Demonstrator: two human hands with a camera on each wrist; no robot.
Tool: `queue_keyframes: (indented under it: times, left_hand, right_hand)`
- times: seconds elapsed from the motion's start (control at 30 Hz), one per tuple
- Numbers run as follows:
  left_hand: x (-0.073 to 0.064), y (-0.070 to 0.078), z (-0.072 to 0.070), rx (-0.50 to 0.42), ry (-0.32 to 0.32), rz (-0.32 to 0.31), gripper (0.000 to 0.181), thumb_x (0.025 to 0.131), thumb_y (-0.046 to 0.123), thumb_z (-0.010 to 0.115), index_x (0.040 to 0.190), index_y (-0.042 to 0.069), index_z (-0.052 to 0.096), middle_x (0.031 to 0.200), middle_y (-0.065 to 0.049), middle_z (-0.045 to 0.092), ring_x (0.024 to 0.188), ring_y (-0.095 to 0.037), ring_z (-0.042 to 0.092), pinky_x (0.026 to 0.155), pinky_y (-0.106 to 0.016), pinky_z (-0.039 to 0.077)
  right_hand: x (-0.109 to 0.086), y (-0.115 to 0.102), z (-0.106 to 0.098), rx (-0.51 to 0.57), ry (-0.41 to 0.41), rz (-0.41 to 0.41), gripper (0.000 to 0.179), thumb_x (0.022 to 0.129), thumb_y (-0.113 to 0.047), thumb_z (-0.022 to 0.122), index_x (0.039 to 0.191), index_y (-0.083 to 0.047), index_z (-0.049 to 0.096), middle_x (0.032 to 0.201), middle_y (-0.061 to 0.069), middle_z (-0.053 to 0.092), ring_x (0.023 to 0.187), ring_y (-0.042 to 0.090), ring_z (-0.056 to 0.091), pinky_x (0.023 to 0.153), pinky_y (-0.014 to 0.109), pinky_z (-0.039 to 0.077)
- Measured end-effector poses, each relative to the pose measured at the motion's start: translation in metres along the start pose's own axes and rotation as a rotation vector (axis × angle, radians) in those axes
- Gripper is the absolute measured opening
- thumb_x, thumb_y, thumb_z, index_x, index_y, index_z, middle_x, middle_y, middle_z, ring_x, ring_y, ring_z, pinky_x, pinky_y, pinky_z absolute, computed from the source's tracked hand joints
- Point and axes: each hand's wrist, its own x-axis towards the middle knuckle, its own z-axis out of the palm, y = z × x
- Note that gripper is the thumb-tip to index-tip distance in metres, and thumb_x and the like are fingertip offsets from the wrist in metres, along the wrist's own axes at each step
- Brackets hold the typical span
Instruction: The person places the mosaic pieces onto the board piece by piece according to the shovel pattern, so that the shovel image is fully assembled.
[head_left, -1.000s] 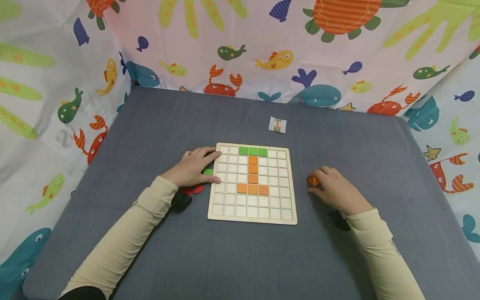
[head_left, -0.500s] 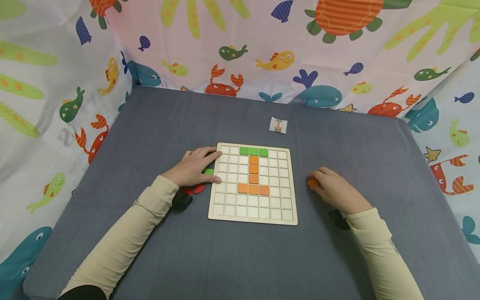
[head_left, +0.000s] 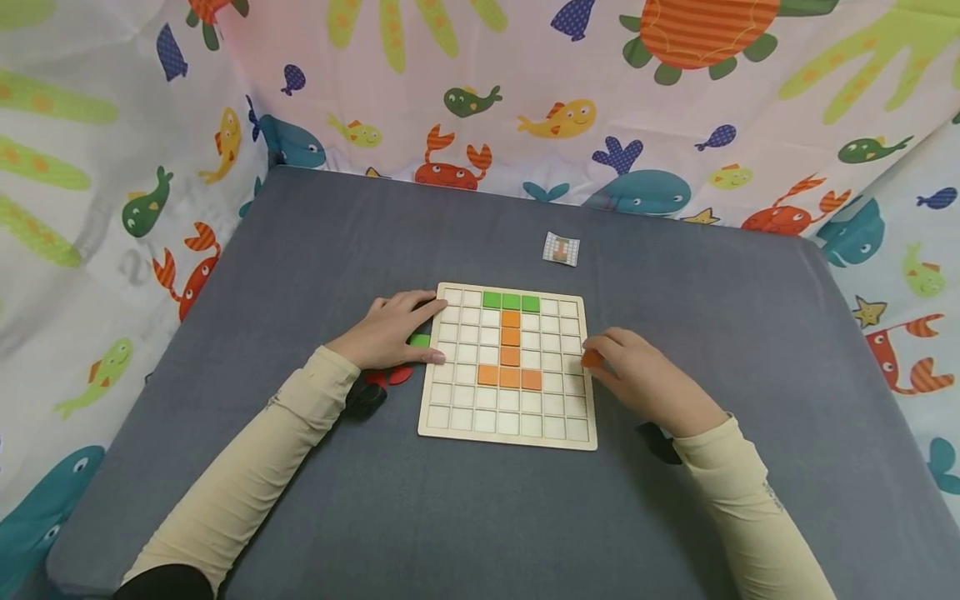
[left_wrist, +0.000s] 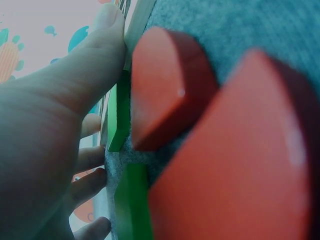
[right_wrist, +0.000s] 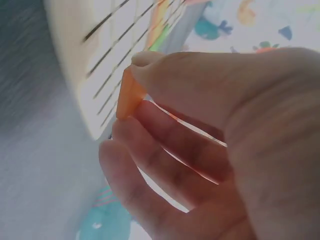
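Note:
My right hand (head_left: 637, 375) pinches an orange tile (right_wrist: 130, 94) between thumb and fingers, just over the right rim of the wooden grid board (head_left: 507, 442). On that board, three green tiles (head_left: 512, 301) form a row at the far side. Below them runs a column of orange tiles (head_left: 510, 337), ending in a row of three (head_left: 509, 377). My left hand (head_left: 386, 333) rests at the board's left edge, thumb and fingers spread along the rim. Beneath and beside it lie red curved blocks (left_wrist: 160, 90) and green tiles (left_wrist: 119, 115), partly hidden in the head view.
A small printed card (head_left: 561, 249) with a grid pattern lies beyond the board. The grey cloth-covered table (head_left: 480, 517) ends at a hanging curtain (head_left: 525, 75) printed with sea animals, which also closes off both sides.
My right hand has moved left with the orange tile, from beside the board to its right rim. My left hand stays at the left edge. The head view has shifted slightly.

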Motion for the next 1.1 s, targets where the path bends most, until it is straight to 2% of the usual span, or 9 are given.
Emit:
queue_keyframes:
  times: [0.23,0.43,0.57,0.87,1.1]
  left_hand:
    - [0.002,-0.001,0.000,0.001,-0.002,0.000,0.085,0.084,0.060,0.062,0.151,0.019,0.031,0.154,-0.011,0.028,0.141,-0.030,0.026,0.102,-0.052,0.026]
    - [0.002,-0.002,0.000,0.003,-0.002,0.001,0.085,0.084,0.060,0.062,0.151,0.019,0.031,0.154,-0.011,0.028,0.141,-0.030,0.026,0.102,-0.052,0.026]
    - [0.002,-0.003,0.002,0.009,-0.001,0.006,0.086,0.083,0.061,0.062,0.151,0.019,0.031,0.154,-0.011,0.028,0.141,-0.030,0.027,0.102,-0.052,0.026]
    - [0.004,-0.001,0.003,0.008,-0.008,0.002,0.086,0.083,0.063,0.061,0.151,0.019,0.031,0.154,-0.011,0.029,0.141,-0.030,0.027,0.102,-0.051,0.026]
    - [0.004,-0.003,0.003,0.011,-0.003,-0.011,0.085,0.083,0.062,0.061,0.151,0.020,0.031,0.154,-0.010,0.029,0.141,-0.028,0.027,0.103,-0.051,0.025]
  right_hand:
    - [0.015,-0.024,0.004,-0.010,0.000,-0.080,0.023,0.077,-0.003,0.078,0.096,-0.001,0.065,0.088,0.007,0.061,0.083,0.019,0.058,0.071,0.030,0.052]
    - [0.023,-0.040,0.016,0.049,0.005,-0.192,0.021,0.079,-0.005,0.077,0.098,-0.004,0.066,0.092,0.004,0.063,0.084,0.016,0.059,0.073,0.027,0.051]
    - [0.026,-0.049,0.024,0.079,0.017,-0.236,0.018,0.081,-0.008,0.077,0.096,-0.007,0.066,0.090,0.001,0.062,0.083,0.014,0.059,0.074,0.025,0.051]
    - [0.029,-0.064,0.037,0.106,-0.075,-0.235,0.013,0.085,-0.010,0.073,0.096,-0.009,0.066,0.092,0.000,0.061,0.084,0.013,0.057,0.076,0.024,0.050]
    - [0.032,-0.067,0.044,0.111,-0.074,-0.236,0.012,0.085,-0.009,0.073,0.095,-0.010,0.065,0.092,-0.001,0.060,0.084,0.012,0.056,0.077,0.023,0.050]
